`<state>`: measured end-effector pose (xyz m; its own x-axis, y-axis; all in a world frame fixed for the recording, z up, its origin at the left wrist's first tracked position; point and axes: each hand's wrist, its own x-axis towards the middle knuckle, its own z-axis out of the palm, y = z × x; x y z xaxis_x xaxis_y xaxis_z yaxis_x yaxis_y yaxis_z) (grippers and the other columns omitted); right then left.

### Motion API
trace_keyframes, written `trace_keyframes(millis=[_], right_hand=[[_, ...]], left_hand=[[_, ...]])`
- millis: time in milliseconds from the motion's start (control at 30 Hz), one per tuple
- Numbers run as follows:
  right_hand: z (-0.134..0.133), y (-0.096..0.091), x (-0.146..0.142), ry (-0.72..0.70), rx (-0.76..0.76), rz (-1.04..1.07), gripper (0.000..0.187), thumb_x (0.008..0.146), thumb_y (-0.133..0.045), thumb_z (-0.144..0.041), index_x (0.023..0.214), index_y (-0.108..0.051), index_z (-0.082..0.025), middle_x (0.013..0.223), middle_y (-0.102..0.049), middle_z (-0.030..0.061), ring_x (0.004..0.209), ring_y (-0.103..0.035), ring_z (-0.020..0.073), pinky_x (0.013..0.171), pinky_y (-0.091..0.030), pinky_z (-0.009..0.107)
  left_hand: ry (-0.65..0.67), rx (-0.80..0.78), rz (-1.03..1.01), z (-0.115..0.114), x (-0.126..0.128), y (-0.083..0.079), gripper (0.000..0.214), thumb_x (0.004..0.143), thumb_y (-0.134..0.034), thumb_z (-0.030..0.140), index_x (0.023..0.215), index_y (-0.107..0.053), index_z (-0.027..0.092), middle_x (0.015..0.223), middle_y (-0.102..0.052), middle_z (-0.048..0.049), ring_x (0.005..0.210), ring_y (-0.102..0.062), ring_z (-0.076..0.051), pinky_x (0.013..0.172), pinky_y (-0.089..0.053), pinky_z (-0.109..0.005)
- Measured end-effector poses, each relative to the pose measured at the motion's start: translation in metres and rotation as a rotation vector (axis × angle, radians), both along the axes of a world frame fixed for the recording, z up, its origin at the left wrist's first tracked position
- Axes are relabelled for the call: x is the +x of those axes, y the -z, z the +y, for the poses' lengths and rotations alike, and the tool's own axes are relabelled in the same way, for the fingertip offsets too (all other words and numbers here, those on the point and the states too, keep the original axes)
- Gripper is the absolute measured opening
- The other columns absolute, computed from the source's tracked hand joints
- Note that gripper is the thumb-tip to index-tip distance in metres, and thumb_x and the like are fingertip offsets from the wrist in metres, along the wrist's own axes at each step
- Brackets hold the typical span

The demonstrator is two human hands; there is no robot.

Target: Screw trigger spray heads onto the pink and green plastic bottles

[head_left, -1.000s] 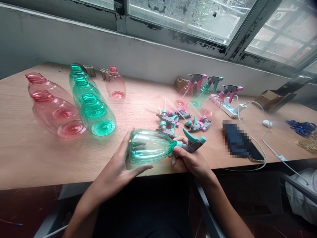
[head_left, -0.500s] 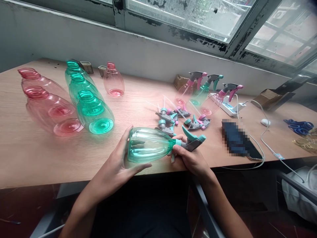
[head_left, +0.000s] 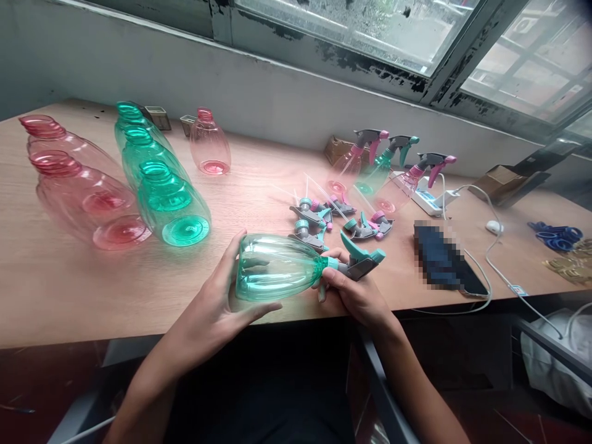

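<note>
I hold a clear green spray bottle (head_left: 277, 268) lying sideways just above the table's front edge. My left hand (head_left: 217, 305) wraps round its wide base end. My right hand (head_left: 351, 296) grips its neck and the grey and teal trigger head (head_left: 358, 259) fitted there. Behind the bottle lie several loose trigger heads (head_left: 340, 219) with thin dip tubes.
Empty pink bottles (head_left: 87, 197) and green bottles (head_left: 157, 185) lie in rows at the left of the wooden table (head_left: 69, 283), with one pink bottle (head_left: 209, 143) behind. Three finished sprayers (head_left: 383, 169) lie near the wall. A phone (head_left: 446, 259), cables and a power strip (head_left: 428, 200) sit at the right.
Both hands keep their hold on the green bottle, which stays near the table's front edge. My view has shifted a little, so things sit slightly lower and more to the left.
</note>
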<state>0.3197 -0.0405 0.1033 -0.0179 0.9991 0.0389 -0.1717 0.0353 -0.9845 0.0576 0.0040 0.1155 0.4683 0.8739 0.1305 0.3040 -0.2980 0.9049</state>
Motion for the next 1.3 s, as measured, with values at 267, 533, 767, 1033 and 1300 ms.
trace_keyframes(millis=[267,533,767,1033,1300], right_hand=[[0.0005,-0.0001,0.0014,-0.018,0.014,0.018,0.024,0.093,-0.076,-0.034,0.106,-0.062,-0.021,0.077,-0.077,-0.0005,0.060,-0.068,0.0156,0.063,-0.052,0.028],[0.0002,-0.0031,-0.0007,-0.007,0.011,0.021,0.022,0.093,-0.076,-0.033,0.105,-0.062,-0.021,0.076,-0.077,-0.0006,0.060,-0.068,0.0153,0.064,-0.052,0.028],[-0.0003,-0.0009,0.0001,-0.012,0.015,0.016,0.023,0.094,-0.075,-0.034,0.107,-0.061,-0.021,0.071,-0.075,-0.0018,0.061,-0.069,0.0167,0.066,-0.052,0.029],[0.0000,-0.0016,-0.0002,-0.006,0.005,0.017,0.024,0.093,-0.076,-0.034,0.106,-0.061,-0.021,0.075,-0.077,-0.0005,0.060,-0.069,0.0158,0.064,-0.053,0.028],[0.0000,-0.0024,-0.0006,-0.012,0.007,0.025,0.021,0.093,-0.076,-0.034,0.103,-0.063,-0.021,0.077,-0.078,0.0000,0.060,-0.068,0.0155,0.062,-0.054,0.028]], left_hand=[[0.008,-0.023,-0.021,0.0021,0.0010,0.0025,0.103,0.083,-0.081,0.048,0.162,-0.016,0.038,0.157,-0.051,-0.0096,0.137,-0.058,-0.036,0.117,-0.046,-0.054],[0.006,-0.043,-0.027,0.0022,0.0005,0.0028,0.103,0.083,-0.081,0.048,0.162,-0.016,0.038,0.158,-0.050,-0.0103,0.134,-0.061,-0.037,0.111,-0.052,-0.054],[0.011,-0.044,-0.026,0.0015,0.0004,0.0032,0.103,0.084,-0.080,0.049,0.162,-0.015,0.038,0.163,-0.044,-0.0102,0.135,-0.060,-0.037,0.112,-0.053,-0.052],[0.003,-0.042,-0.016,0.0018,-0.0002,0.0029,0.104,0.083,-0.080,0.050,0.163,-0.014,0.038,0.161,-0.047,-0.0113,0.134,-0.061,-0.038,0.111,-0.053,-0.054],[0.000,-0.057,-0.011,0.0012,-0.0006,0.0021,0.105,0.083,-0.080,0.050,0.163,-0.013,0.039,0.155,-0.053,-0.0102,0.133,-0.062,-0.037,0.108,-0.055,-0.053]])
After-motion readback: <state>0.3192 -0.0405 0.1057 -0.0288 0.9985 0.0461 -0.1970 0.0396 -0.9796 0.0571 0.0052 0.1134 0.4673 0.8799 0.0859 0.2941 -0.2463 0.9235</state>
